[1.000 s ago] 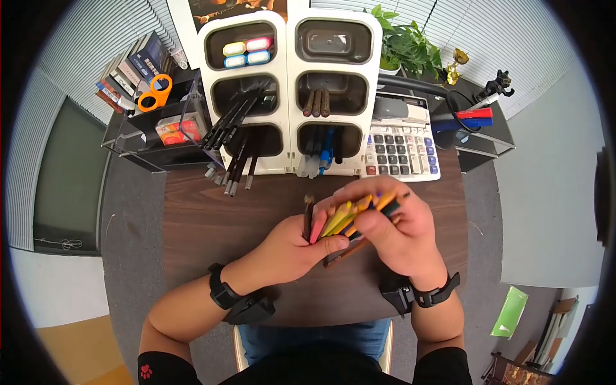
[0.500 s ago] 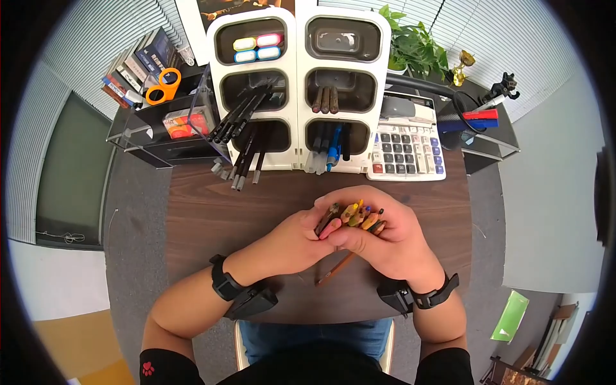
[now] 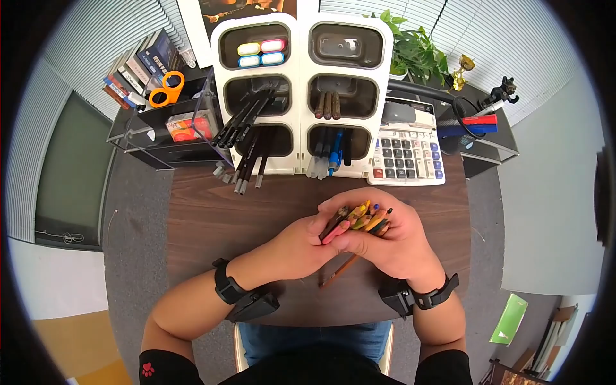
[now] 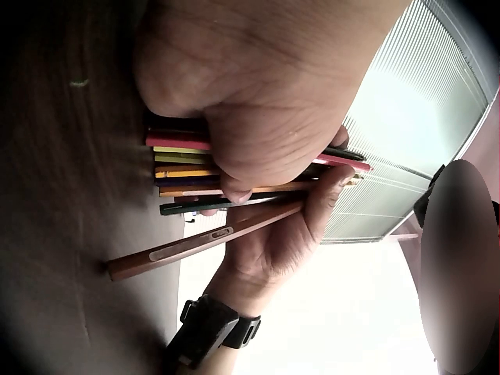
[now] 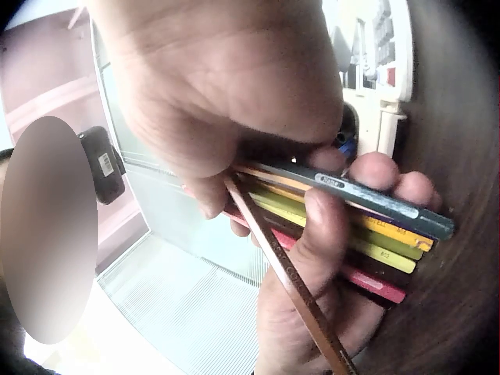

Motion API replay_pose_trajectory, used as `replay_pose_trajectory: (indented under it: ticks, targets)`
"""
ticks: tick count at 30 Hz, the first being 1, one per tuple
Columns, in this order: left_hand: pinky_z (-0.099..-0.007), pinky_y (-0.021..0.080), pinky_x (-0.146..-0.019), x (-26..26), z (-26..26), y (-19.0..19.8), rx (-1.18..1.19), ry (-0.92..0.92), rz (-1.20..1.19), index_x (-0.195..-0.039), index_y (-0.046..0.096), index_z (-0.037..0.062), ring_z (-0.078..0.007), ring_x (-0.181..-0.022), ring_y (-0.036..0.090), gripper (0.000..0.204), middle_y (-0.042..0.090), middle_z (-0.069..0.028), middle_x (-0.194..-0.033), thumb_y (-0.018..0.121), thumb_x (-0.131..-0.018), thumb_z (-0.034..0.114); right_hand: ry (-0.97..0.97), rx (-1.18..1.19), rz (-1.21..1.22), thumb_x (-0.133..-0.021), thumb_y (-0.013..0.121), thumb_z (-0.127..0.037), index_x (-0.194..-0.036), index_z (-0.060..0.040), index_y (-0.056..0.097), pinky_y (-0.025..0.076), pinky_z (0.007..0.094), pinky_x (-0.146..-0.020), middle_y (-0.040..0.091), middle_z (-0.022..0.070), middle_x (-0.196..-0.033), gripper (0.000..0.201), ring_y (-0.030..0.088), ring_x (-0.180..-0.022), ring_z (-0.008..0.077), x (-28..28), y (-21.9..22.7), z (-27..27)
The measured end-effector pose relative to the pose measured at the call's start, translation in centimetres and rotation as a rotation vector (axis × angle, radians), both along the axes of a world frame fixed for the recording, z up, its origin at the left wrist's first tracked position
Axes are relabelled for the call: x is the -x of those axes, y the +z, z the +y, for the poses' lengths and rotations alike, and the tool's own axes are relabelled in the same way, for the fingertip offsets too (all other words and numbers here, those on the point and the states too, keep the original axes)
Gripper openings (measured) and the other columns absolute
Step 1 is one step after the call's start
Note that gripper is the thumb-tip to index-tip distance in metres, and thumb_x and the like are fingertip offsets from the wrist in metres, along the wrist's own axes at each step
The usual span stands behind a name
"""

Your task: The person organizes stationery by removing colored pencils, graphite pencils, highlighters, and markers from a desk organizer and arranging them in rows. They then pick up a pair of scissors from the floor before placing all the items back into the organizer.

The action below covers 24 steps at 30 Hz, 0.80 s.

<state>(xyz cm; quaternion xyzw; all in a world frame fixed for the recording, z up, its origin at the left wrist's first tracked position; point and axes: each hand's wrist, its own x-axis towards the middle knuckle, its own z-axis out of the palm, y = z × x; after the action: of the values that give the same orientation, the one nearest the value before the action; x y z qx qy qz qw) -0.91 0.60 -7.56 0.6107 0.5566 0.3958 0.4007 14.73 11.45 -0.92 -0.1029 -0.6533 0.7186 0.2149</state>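
In front of the organizer, both hands close round a bundle of coloured pencils (image 3: 360, 221), their sharpened tips up in the head view. My left hand (image 3: 289, 251) grips the bundle from the left side, its thumb across the pencils in the right wrist view. The right hand (image 3: 393, 249) curls round the right side and tip end. Red (image 4: 178, 141), yellow and dark green (image 5: 375, 199) pencils lie side by side there. One brown pencil (image 4: 195, 244) slants away from the others, its upper end under the right thumb. Palms hide the bundle's middle.
A white six-compartment organizer (image 3: 300, 96) stands behind the hands, holding highlighters (image 3: 262, 51), black pencils (image 3: 247, 119), brown pencils (image 3: 327, 106) and pens (image 3: 335, 154). A calculator (image 3: 404, 154) lies right of it. Orange scissors (image 3: 168, 88) sit in a desk rack at left.
The right hand has closed in from a looser hold, and the fanned pencil tips are drawn together. The slanting brown pencil has swung steeper below the hands. The last half second shows little movement.
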Motion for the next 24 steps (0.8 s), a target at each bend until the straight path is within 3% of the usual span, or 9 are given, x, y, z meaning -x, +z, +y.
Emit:
replay_pose_trajectory:
  ticks: [12, 14, 21, 24]
  targets:
    - [-0.0383, 0.052, -0.091, 0.3, 0.1, -0.1, 0.085, -0.017, -0.067, -0.141, 0.045, 0.0058, -0.0317, -0.105, 0.067, 0.050, 0.067, -0.0159, -0.114, 0.062, -0.099, 0.026, 0.004, 0.026, -0.015, -0.086, 0.073, 0.007, -0.122, 0.0046, 0.060, 0.056, 0.0340, -0.092, 0.070, 0.0127, -0.107, 0.038, 0.068, -0.101, 0.0199, -0.1, -0.3, 0.4]
    - [-0.0382, 0.052, -0.091, -0.1, 0.2, 1.3, 0.125, 0.012, -0.096, -0.142, 0.045, 0.0061, -0.0313, -0.104, 0.068, 0.050, 0.068, -0.0156, -0.114, 0.062, -0.099, 0.026, 0.043, 0.119, -0.060, -0.091, 0.072, -0.001, -0.127, 0.0001, 0.061, 0.050, 0.0276, -0.095, 0.068, 0.0054, -0.115, 0.038, 0.063, -0.106, 0.0106, -0.2, -0.3, 0.7]
    - [-0.0370, 0.052, -0.090, -0.2, 0.4, 2.7, 0.234, 0.047, -0.155, -0.139, 0.050, 0.0080, -0.0275, -0.103, 0.068, 0.046, 0.069, -0.0135, -0.113, 0.063, -0.098, 0.026, 0.049, 0.067, -0.053, -0.092, 0.072, -0.003, -0.127, 0.0000, 0.061, 0.050, 0.0274, -0.094, 0.068, 0.0047, -0.113, 0.037, 0.062, -0.103, 0.0099, -0.2, -0.4, 0.8]
    - [-0.0368, 0.052, -0.090, -0.2, 0.3, 1.9, 0.179, 0.047, -0.198, -0.136, 0.053, 0.0085, -0.0262, -0.102, 0.068, 0.043, 0.069, -0.0123, -0.112, 0.064, -0.098, 0.025, 0.047, 0.095, -0.061, -0.092, 0.072, -0.004, -0.127, 0.0002, 0.061, 0.050, 0.0276, -0.094, 0.068, 0.0045, -0.113, 0.037, 0.062, -0.103, 0.0101, -0.2, -0.6, 0.8]
